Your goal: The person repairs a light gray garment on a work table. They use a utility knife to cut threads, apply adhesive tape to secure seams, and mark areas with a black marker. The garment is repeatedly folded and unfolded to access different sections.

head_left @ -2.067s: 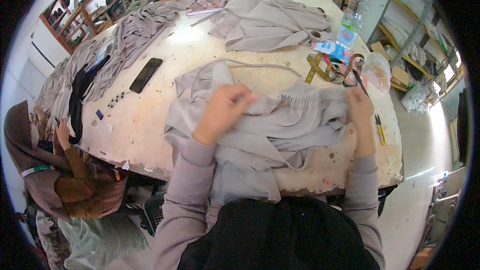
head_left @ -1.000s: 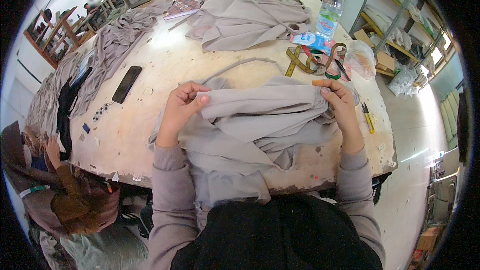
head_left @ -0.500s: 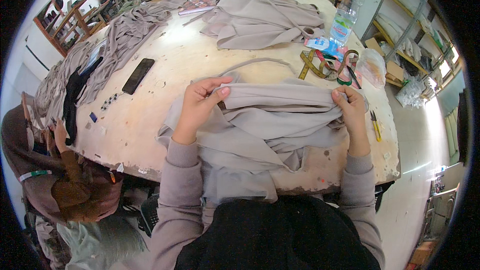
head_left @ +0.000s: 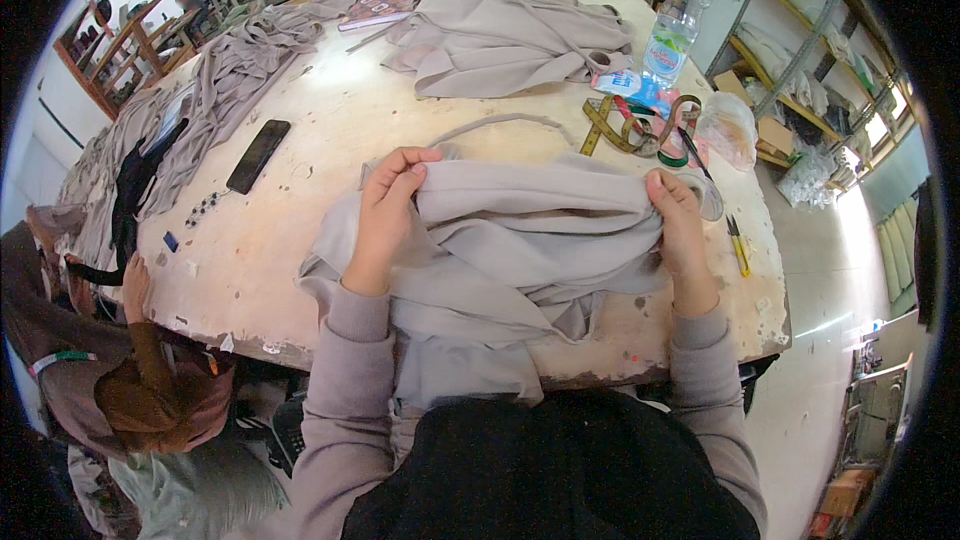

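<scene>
A grey garment [head_left: 520, 240] lies bunched at the table's near edge, part of it draping over the edge toward me. My left hand [head_left: 388, 215] pinches the upper left end of a folded strip of it between thumb and fingers. At the other end of that strip, my right hand [head_left: 682, 230] grips the cloth the same way. The strip is stretched between the two hands, slightly raised, with a dark gap below its fold. A thin grey strap [head_left: 500, 122] curves across the table just beyond the garment.
Right of the garment are a yellow thread snipper [head_left: 738, 246], a tape measure [head_left: 600, 125], a clear plastic bag [head_left: 728, 130] and a water bottle [head_left: 672, 35]. A phone [head_left: 258, 156] lies left. Grey cloth [head_left: 510, 35] is heaped at the back. A co-worker [head_left: 130, 360] handles black cloth at left.
Both my hands keep their hold on the garment, and the strip now sags a little more open along its fold. The whole view has shifted slightly. The co-worker's hand has moved on the black cloth.
</scene>
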Motion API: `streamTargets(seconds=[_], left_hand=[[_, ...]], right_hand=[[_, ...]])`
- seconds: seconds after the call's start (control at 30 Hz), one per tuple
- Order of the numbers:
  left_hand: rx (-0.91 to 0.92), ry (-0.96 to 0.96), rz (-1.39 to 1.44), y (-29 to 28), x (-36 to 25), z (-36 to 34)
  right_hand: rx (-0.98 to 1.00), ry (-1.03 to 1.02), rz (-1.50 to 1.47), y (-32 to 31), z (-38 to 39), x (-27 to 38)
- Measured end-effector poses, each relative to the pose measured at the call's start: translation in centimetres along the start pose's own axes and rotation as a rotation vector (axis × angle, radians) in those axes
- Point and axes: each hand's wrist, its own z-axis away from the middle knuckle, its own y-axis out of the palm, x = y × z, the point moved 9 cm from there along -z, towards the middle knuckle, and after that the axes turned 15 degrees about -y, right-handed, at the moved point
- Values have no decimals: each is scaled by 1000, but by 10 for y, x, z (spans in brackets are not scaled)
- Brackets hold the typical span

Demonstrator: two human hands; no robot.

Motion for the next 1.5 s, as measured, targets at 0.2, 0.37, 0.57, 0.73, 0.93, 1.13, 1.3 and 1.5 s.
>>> streamTargets(seconds=[0.2,0.37,0.57,0.73,0.93,1.13,1.3,1.5], left_hand=[[-222,52,-47,-7,2,4],[-372,182,-24,-14,-22,21],[-405,290,-84,-7,-37,31],[-393,263,-99,-8,-36,33],[-270,111,82,-5,-17,25],[-206,-64,-317,-1,-6,8],[-212,666,-986,60,-63,53],[475,445,-789,135,-27,79]], right_hand=[[54,-105,68,17,3,11],[-15,-237,193,11,3,29],[-64,-334,314,7,2,40],[-59,-357,316,5,2,45],[-55,-312,313,4,4,38],[26,-233,280,9,1,25],[337,-486,667,49,13,49],[643,-494,548,84,34,63]])
